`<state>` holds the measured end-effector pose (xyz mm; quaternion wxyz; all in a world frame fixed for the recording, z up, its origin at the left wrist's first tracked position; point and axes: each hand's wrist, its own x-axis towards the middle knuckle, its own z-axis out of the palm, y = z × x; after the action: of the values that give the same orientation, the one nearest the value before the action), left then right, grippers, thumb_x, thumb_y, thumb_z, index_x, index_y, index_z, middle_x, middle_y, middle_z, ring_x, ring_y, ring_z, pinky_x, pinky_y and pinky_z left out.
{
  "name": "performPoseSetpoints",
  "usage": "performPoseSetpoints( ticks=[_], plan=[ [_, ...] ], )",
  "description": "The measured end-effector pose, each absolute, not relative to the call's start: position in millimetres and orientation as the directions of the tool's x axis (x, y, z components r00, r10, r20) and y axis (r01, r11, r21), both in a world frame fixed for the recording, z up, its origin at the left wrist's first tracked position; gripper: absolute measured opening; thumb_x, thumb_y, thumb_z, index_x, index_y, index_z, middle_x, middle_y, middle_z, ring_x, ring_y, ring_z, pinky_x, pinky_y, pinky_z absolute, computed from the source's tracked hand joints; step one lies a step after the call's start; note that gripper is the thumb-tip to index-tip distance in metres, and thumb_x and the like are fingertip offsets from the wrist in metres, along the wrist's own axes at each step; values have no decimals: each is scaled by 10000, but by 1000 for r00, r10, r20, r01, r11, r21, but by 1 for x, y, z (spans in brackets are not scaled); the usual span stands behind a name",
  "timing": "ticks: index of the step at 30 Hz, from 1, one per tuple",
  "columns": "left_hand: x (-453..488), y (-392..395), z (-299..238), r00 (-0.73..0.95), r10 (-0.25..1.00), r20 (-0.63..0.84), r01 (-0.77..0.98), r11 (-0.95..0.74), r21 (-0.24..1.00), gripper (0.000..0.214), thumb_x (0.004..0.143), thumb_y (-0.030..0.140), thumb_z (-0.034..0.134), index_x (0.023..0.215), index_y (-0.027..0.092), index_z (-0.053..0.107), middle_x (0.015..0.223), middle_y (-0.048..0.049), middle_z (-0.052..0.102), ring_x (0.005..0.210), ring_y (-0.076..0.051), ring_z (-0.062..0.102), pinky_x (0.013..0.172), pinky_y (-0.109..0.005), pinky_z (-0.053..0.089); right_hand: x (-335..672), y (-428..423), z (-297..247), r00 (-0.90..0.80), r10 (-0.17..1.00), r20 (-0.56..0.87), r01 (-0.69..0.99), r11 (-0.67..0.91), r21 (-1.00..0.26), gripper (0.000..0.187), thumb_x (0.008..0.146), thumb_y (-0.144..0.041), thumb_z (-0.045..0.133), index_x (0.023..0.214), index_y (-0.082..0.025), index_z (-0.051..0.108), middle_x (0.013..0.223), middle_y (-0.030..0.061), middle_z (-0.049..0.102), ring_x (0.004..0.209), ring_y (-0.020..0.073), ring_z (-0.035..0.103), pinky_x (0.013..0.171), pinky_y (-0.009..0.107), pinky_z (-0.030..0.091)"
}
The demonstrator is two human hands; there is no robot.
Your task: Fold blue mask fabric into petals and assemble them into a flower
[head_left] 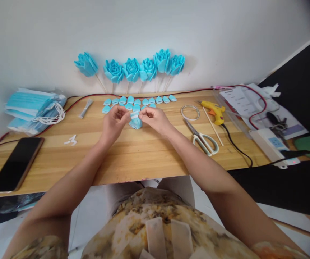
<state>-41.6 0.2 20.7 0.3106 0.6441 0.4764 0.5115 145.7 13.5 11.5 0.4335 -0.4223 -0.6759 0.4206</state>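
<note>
Between my two hands is a small blue fabric petal (134,115) with a pale face. My left hand (115,120) pinches its left side, and my right hand (155,118) pinches its right side. Just below the fingertips, more blue fabric pieces (135,124) lie on the table; my fingers partly cover the area. Behind my hands, folded blue petals (130,100) are laid out in two rows. Some petals in the nearer row are hidden by my hands.
Several blue flowers (131,70) on sticks lean against the wall. Face masks (28,104), wire ties (86,108), white scraps (71,140) and a phone (16,163) lie left. Right are a wire coil (190,118), scissors (202,138), a stick (213,126), a glue gun (214,110) and a power strip (272,144).
</note>
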Motion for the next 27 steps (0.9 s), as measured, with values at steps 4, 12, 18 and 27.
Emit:
performPoseSetpoints(
  ticks=[4,12,18,27],
  plan=[
    [-41,-7,23,83,868,489,474,-466,747,161,847,291,630,709,208,623,675,0,587,634,-135,483,672,-298,417,142,10,14,-180,945,275,297,318,-900,153,817,-347,618,762,-205,641,742,-4,667,684,135,557,688,275,419],
    [-42,-2,12,119,881,458,503,-451,737,120,843,274,627,803,207,718,693,-12,611,628,-140,483,655,-297,398,135,3,15,-184,923,338,311,380,-871,105,838,-288,621,781,-208,657,789,1,702,716,139,597,717,271,445],
    [-41,-1,7,147,858,492,490,-496,717,126,836,259,623,813,195,728,698,-8,637,632,-129,497,643,-279,403,134,1,14,-201,902,382,428,432,-794,89,853,-245,609,803,-204,669,821,7,718,768,146,625,734,269,453],
    [-39,-3,7,114,889,444,441,-446,779,107,793,235,626,768,176,712,663,4,632,580,-106,479,570,-248,386,133,0,15,-251,862,440,528,503,-684,87,859,-201,603,787,-195,652,808,18,703,789,153,625,742,273,445]
  ],
)
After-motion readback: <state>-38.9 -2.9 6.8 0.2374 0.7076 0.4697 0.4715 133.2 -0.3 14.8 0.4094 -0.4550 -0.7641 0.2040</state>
